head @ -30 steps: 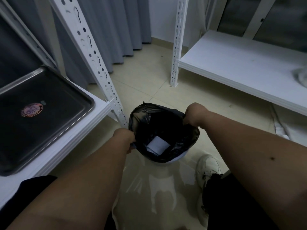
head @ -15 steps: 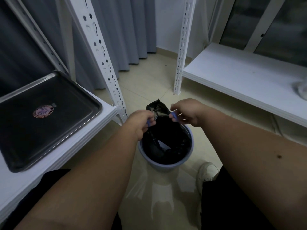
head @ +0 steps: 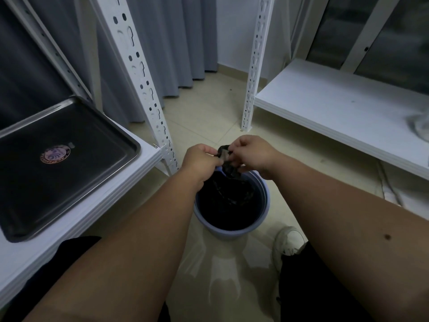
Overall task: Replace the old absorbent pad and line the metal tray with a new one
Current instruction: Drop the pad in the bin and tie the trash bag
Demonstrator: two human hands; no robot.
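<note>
A black bin bag [head: 228,189] sits in a blue bucket [head: 263,205] on the floor. Its top is gathered into a bunch above the rim. My left hand [head: 199,162] and my right hand [head: 251,154] both pinch that bunched top, close together. The white pad inside the bag is hidden now. The metal tray [head: 111,126] lies bare on the white shelf at the left, with a round sticker [head: 55,154] on its bottom.
White slotted rack posts [head: 141,73] stand just left of the bucket and further back [head: 251,73]. A low white shelf [head: 336,108] runs along the right. Grey curtains hang behind. My white shoe [head: 289,240] is on the tiled floor beside the bucket.
The bag's mouth was wide open with a white pad showing inside. My hands have drawn its edges together into a bunch, and the pad is covered.
</note>
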